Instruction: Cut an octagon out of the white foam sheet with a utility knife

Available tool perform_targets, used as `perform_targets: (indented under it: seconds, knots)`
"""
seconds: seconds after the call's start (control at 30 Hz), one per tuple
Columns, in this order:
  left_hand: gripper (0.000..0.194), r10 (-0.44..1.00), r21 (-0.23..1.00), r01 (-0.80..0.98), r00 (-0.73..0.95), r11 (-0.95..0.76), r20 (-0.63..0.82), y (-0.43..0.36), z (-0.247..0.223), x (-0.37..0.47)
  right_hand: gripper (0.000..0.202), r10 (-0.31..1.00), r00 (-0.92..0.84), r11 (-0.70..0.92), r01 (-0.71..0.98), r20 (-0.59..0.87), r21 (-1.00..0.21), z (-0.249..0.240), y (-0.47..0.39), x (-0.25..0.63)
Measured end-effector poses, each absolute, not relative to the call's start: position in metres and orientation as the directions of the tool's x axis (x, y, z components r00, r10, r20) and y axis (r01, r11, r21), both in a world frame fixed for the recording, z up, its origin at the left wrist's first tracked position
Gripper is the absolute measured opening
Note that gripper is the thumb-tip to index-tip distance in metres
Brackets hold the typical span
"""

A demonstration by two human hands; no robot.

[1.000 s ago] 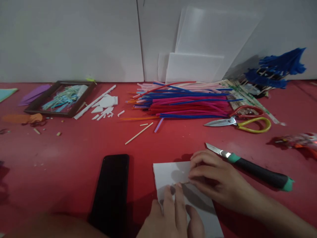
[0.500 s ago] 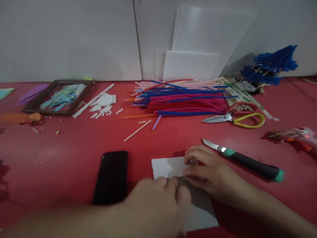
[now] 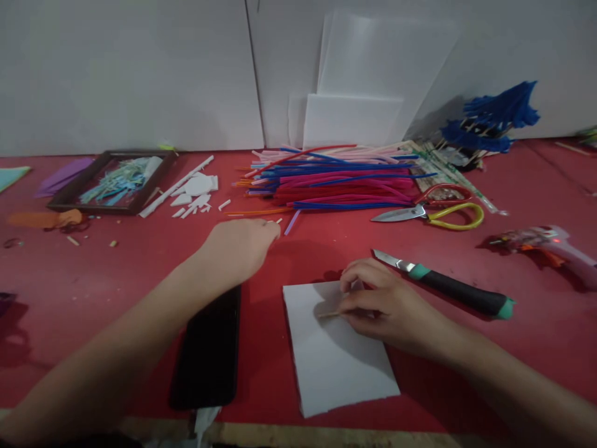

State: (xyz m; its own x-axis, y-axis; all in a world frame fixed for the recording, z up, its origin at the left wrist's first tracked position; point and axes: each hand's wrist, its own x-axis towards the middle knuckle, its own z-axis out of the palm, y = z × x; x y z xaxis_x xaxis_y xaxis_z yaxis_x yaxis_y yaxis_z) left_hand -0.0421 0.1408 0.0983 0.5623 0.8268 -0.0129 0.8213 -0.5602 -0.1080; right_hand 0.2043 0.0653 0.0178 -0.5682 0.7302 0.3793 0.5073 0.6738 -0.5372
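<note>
A smooth, pale grey wall (image 3: 130, 74) with a dark vertical seam stands behind a glossy red table (image 3: 93, 286); flat white sheets (image 3: 359, 121) lean on it; the left arm reaches across the table, and the left hand (image 3: 242, 246) is turned back-up with its fingers bent down, so its opening and what it holds cannot be told; the right hand (image 3: 380, 305) makes a narrow pinch, thumb against forefinger, the other fingers loosely curled; beyond them lies a bundle of fuzzy pipe cleaners (image 3: 345, 186), pink, red and blue; below the right hand a white board (image 3: 340, 373), flat and four-sided with slightly rough edges, lies near a black glassy phone (image 3: 209, 354); a knife (image 3: 457, 289) has a dark grip with green ends; the scissors (image 3: 433, 211) have red and yellow loops; smallest, a thin wooden stick (image 3: 329, 315) juts from the right hand's pinch, over the board's upper part.
</note>
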Motion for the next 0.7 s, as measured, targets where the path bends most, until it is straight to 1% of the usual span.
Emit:
perform_targets:
  seconds: [0.07,0.13,0.2,0.27,0.3,0.33,0.4,0.47,0.57,0.63,0.7]
  knots:
    - [0.027,0.833,-0.154,0.819,0.540,-0.553,-0.120,0.124,0.102,-0.031,0.021,0.730,-0.566,0.676,0.510,0.383,-0.533,0.017,0.065,0.204]
    - [0.023,0.819,-0.171,0.804,0.537,-0.570,-0.202,0.102,0.104,-0.020,0.021,0.726,-0.565,0.681,0.509,0.392,-0.527,0.016,0.065,0.204]
    - [0.017,0.763,-0.138,0.763,0.578,-0.631,-0.288,0.078,0.100,-0.014,0.020,0.719,-0.563,0.689,0.503,0.407,-0.522,0.014,0.065,0.204]
    - [0.014,0.683,-0.069,0.704,0.654,-0.707,-0.326,0.054,0.093,-0.015,0.018,0.712,-0.560,0.697,0.496,0.423,-0.517,0.013,0.065,0.205]
    - [0.010,0.618,-0.025,0.639,0.733,-0.769,-0.284,0.044,0.087,-0.017,0.017,0.710,-0.560,0.700,0.495,0.428,-0.515,0.013,0.065,0.205]
    - [0.013,0.579,-0.022,0.587,0.791,-0.809,-0.197,0.035,0.081,-0.020,0.016,0.706,-0.561,0.704,0.492,0.432,-0.513,0.013,0.065,0.205]
    - [0.021,0.509,-0.074,0.510,0.860,-0.857,0.029,0.023,0.069,-0.026,0.015,0.700,-0.565,0.710,0.486,0.438,-0.509,0.014,0.065,0.204]
    - [0.023,0.491,-0.133,0.517,0.851,-0.846,0.188,0.016,0.057,-0.029,0.015,0.695,-0.568,0.715,0.481,0.441,-0.507,0.015,0.064,0.204]
    - [0.022,0.509,-0.174,0.558,0.821,-0.811,0.261,0.010,0.043,-0.028,0.016,0.689,-0.573,0.721,0.479,0.443,-0.502,0.014,0.063,0.203]
    - [0.020,0.514,-0.183,0.566,0.816,-0.804,0.264,0.007,0.037,-0.027,0.016,0.684,-0.581,0.726,0.480,0.441,-0.494,0.014,0.062,0.203]
    - [0.020,0.512,-0.176,0.555,0.825,-0.813,0.237,0.004,0.034,-0.027,0.016,0.677,-0.591,0.732,0.481,0.439,-0.482,0.014,0.061,0.203]
